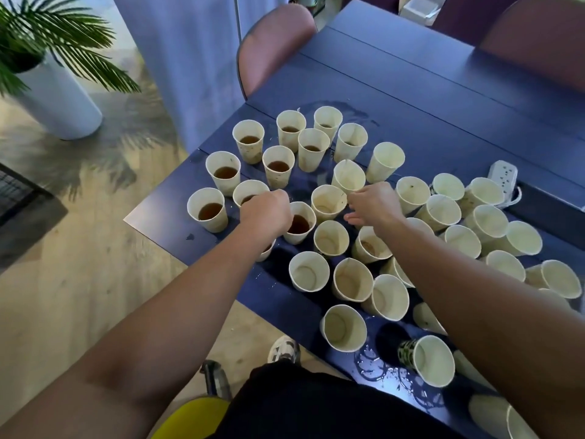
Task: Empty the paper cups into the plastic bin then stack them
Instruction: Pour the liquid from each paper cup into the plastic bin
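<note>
- Nearest the camera, a person's dark shorts and a yellow seat edge fill the bottom of the frame, with two bare forearms reaching out over a dark blue table.
- Far left, a potted palm stands on the wooden floor, well apart from the work.
- On the table's left part, paper cups holding brown liquid stand upright in a loose cluster; these appear not yet emptied.
- The left hand is curled, knuckles up, at the rim of a brown-filled cup; its fingers are hidden under the hand, so whether it actually grasps that cup cannot be told.
- The right hand pinches the rim of a tilted, empty-looking cup, its other fingers loosely spread.
- To the right, a crowd of empty cups leans or lies jumbled, unstacked, near a white power strip at the table's far right.
- Wet rings and droplets mark the tabletop near the front edge.
- The plastic bin is not in view.
- Risk, as judged: the cups stand tightly packed, so a forearm or lifted cup could topple a full neighbour, sending liquid across the table towards the power strip; a soft rim could also buckle under a pinch.
</note>
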`<control>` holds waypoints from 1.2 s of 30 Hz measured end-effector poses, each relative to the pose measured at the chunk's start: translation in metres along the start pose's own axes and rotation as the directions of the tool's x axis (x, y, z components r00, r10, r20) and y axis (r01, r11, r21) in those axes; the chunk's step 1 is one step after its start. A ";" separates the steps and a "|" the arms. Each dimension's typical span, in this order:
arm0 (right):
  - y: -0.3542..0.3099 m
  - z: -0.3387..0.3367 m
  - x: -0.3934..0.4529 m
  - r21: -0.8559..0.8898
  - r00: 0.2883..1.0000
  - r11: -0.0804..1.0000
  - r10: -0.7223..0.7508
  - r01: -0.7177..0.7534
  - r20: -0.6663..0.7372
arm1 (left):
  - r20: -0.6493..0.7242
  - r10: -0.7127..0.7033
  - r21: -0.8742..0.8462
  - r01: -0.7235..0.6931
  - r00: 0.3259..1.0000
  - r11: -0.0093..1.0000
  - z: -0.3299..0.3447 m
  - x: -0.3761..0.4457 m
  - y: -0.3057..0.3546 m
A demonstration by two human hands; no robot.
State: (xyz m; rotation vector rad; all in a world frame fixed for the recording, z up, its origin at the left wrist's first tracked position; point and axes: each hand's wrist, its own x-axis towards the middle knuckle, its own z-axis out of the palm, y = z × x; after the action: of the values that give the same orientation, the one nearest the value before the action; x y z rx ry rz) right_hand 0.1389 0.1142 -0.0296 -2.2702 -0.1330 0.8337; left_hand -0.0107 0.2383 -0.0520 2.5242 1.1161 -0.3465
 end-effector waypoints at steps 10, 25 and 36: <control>0.004 -0.019 -0.015 -0.098 0.968 0.963 -0.248 0.251 0.043 | 0.003 0.033 0.060 -0.033 0.999 0.998 0.002 0.016 -0.002; 0.034 -0.046 -0.046 -0.005 0.809 0.867 -0.464 0.499 0.361 | -0.161 -0.041 -0.129 0.020 0.986 0.991 -0.082 -0.057 0.052; 0.058 -0.120 -0.083 0.309 0.709 0.678 -0.705 0.667 0.018 | -0.365 0.086 -0.292 -0.202 0.927 0.935 -0.122 -0.148 0.183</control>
State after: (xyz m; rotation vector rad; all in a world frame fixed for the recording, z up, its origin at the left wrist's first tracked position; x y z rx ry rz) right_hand 0.1380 -0.0253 0.0414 -1.6727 -0.8350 0.5395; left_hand 0.0380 0.0768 0.1525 2.3988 0.9949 0.3161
